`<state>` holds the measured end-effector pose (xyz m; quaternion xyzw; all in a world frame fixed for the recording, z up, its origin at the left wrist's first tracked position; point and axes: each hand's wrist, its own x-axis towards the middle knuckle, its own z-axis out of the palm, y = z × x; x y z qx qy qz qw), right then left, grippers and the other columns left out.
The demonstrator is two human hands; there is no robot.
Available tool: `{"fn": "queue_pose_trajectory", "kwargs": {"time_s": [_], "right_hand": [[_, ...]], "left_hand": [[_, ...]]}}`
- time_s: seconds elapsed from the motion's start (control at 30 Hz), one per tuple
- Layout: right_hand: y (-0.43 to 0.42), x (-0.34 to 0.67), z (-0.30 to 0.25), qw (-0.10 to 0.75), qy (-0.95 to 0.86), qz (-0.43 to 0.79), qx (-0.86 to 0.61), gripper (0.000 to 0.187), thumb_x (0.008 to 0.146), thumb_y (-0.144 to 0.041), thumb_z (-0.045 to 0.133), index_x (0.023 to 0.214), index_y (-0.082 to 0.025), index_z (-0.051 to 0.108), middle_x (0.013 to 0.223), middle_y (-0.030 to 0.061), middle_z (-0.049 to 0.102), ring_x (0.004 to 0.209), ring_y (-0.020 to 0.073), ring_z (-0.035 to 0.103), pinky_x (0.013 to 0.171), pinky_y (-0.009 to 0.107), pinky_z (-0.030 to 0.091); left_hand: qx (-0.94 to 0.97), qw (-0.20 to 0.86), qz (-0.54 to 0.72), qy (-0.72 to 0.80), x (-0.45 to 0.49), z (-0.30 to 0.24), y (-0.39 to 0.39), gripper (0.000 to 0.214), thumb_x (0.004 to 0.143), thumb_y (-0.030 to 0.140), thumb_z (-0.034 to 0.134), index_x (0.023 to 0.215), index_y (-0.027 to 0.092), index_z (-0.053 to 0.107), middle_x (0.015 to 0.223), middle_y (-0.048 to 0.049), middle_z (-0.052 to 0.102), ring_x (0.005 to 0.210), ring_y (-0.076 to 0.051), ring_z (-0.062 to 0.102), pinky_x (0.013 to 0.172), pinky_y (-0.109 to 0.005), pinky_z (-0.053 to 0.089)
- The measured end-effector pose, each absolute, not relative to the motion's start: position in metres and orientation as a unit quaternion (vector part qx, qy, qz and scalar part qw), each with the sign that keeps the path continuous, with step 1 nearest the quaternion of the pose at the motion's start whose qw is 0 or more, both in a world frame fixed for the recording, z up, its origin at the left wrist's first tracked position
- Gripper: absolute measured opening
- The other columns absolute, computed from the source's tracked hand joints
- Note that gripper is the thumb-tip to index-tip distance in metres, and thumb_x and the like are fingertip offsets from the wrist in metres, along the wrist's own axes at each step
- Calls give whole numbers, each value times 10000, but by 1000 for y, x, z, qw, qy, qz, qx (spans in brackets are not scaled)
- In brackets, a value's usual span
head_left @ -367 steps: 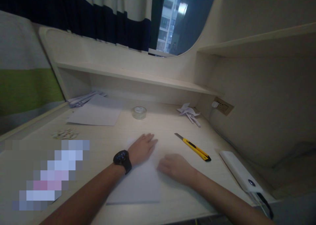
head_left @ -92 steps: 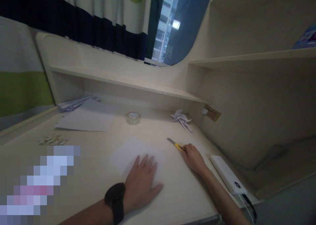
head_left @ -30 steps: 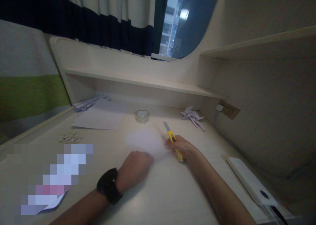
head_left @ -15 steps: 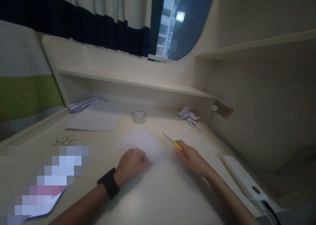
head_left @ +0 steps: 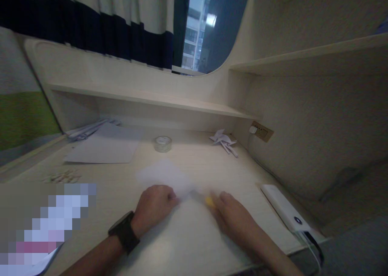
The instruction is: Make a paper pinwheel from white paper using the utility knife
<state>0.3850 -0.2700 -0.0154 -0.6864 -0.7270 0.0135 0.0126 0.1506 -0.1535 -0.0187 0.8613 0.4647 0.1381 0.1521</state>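
Observation:
My left hand, with a dark watch on its wrist, is closed at the near edge of a white sheet of paper, pinching it. The sheet is blurred by motion. Opposite it, my right hand is closed around the yellow handle of a slim tool with a thin metal end. That end points left at the near right corner of the paper; the blur hides whether it touches. Whether it is a knife or a screwdriver I cannot tell.
Behind the sheet stands a roll of clear tape. Paper pinwheels lie at the back right, stacked paper at the back left. Small pale sticks lie left. A white power bank with cables is at the right edge.
My right hand has moved down and left, bringing the tool's metal end from above the desk to the corner of the paper. My left hand keeps the sheet. The view has turned slightly right.

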Motion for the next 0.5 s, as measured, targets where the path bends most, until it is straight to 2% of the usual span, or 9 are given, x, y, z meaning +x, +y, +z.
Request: {"fn": "queue_pose_trajectory", "kwargs": {"time_s": [0.2, 0.3, 0.37, 0.5], "right_hand": [[-261, 379, -14, 4, -721, 4, -693, 412, 902, -252, 406, 1300, -171, 474, 1036, 132, 579, 897, 240, 550, 752, 315, 404], [-260, 378, -15, 19, -724, 17, -689, 385, 908, -234, 380, 1273, -164, 484, 1024, 125, 572, 882, 225, 555, 752, 303, 403], [-261, 377, -15, 29, -726, 27, -687, 368, 911, -223, 367, 1248, -148, 492, 1038, 128, 558, 854, 206, 558, 746, 289, 405], [-262, 375, -19, 33, -729, 26, -684, 369, 920, -243, 358, 1253, -137, 474, 1054, 137, 539, 823, 199, 551, 730, 290, 410]], "left_hand": [[889, 113, 132, 424, 150, -20, -161, 256, 815, 369, 525, 733, 214, 710, 769, -39, 709, 750, -206, 635, 665, -292, 408], [898, 110, 145, 402, 150, -20, -163, 343, 823, 485, 517, 726, 214, 703, 778, -39, 702, 759, -214, 628, 689, -310, 423], [895, 116, 168, 397, 152, -18, -160, 436, 863, 547, 439, 782, 214, 707, 827, -43, 707, 793, -218, 629, 732, -326, 435], [899, 75, 177, 394, 165, -15, -147, 473, 940, 467, 305, 995, 195, 688, 1022, -93, 689, 986, -258, 598, 842, -381, 434]]}}
